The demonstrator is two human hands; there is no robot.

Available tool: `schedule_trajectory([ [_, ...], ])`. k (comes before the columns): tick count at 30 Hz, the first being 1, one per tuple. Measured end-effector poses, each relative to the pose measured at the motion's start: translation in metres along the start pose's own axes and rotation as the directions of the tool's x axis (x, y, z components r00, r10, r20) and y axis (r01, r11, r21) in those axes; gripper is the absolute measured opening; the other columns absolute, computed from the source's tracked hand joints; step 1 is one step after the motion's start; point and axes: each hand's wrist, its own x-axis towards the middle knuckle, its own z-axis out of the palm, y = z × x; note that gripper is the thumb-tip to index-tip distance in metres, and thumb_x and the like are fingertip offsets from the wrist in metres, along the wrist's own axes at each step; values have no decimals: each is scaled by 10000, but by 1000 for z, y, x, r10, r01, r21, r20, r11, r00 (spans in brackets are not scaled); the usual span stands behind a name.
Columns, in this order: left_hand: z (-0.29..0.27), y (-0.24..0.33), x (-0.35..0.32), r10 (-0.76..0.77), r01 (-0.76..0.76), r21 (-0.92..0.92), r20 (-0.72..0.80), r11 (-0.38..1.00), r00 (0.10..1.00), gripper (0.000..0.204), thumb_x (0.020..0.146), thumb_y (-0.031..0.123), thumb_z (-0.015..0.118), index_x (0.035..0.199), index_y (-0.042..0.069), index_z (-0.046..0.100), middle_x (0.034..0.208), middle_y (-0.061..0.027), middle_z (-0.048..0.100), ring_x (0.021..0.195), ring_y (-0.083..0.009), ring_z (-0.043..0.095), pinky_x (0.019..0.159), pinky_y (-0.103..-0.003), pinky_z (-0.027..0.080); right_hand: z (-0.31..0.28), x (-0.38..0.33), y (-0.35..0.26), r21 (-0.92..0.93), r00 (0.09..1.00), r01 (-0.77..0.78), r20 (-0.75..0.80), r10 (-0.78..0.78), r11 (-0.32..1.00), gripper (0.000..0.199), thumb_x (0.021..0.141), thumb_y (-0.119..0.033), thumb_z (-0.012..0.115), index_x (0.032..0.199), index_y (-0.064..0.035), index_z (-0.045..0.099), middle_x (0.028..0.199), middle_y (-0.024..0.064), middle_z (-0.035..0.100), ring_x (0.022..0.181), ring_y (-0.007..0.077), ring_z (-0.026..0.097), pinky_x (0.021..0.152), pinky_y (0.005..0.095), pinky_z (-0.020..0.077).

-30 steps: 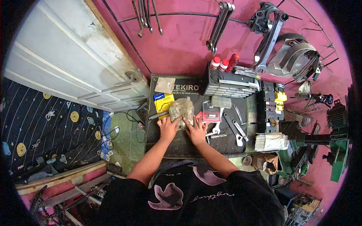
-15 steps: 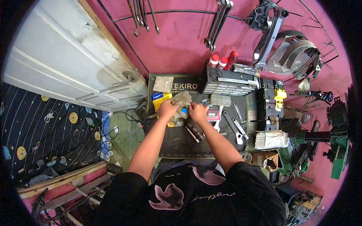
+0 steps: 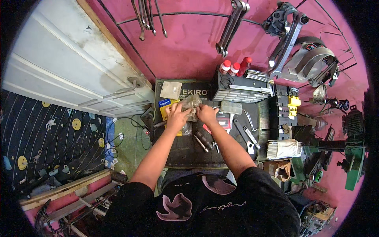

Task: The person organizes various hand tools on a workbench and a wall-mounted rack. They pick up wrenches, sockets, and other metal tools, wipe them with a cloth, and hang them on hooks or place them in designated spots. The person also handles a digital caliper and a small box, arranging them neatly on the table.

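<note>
Right hand (image 3: pixel 206 114) curled nearly closed, I pinch the near edge of a crumpled translucent plastic bag (image 3: pixel 192 102) at my fingertips. My left hand (image 3: pixel 177 118) lies against its other side, fingers partly spread; whether those fingers grip or only press, I cannot tell. The bag sits between my two hands, over the back half of the black tabletop (image 3: pixel 183 153), just beside a blue-and-yellow packet (image 3: pixel 164 111). Nearer to me, a dark metal cylinder (image 3: pixel 203 139) lies on its side, out of the bag and touched by neither hand. To the right are a red-edged case (image 3: pixel 224 121) and an open-end wrench (image 3: pixel 250 147).

I judge the handling of the bag to be midway: it is in hand, not yet set down. Its contents are hidden, so how much is left I cannot say.
</note>
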Motion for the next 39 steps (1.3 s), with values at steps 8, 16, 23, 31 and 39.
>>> schedule_trajectory([
  [8, 15, 6, 39, -224, 224, 5, 10, 975, 974, 193, 824, 314, 718, 830, 128, 768, 932, -76, 696, 1029, -290, 555, 885, -500, 322, 1, -45, 4, -275, 899, 308, -230, -374, 911, 385, 930, -457, 578, 1181, -180, 671, 1125, 169, 619, 1175, 330, 495, 1001, 653, 276],
  [16, 23, -15, 74, -472, 474, -76, 42, 877, 881, 400, 794, 412, 760, 1051, 129, 642, 921, -112, 724, 933, -370, 646, 847, -532, 360, 9, 10, -7, -133, 903, 175, -374, -213, 976, 235, 923, -324, 597, 926, -148, 753, 976, 55, 683, 1029, 264, 570, 938, 596, 328],
  [23, -2, -6, 35, -123, 116, 94, 73, 989, 990, 810, 652, 343, 855, 1386, 215, 537, 1471, -51, 439, 1294, -305, 393, 986, -511, 295, -15, 50, -29, -180, 986, -111, -144, 85, 977, 345, 957, -408, 508, 993, -174, 758, 1016, 118, 738, 1085, 318, 652, 1002, 640, 302],
  [31, 20, -10, 58, -41, 7, 161, 209, 987, 977, 772, 582, 288, 886, 1278, 110, 603, 1386, -45, 526, 1232, -278, 447, 955, -494, 329, 0, 62, -27, 4, 934, -234, -275, 226, 972, 305, 932, -368, 550, 1135, -186, 689, 1014, 125, 738, 1114, 320, 641, 993, 630, 299],
  [39, 19, -41, 111, -43, 3, 89, 454, 996, 890, 641, 624, 448, 814, 1179, 151, 689, 1102, -95, 700, 1162, -306, 506, 917, -518, 338, 3, 8, -17, -311, 903, 189, -318, -290, 931, 768, 811, -388, 675, 1509, -276, 374, 1581, 180, 274, 1402, 382, 287, 1055, 640, 269],
])
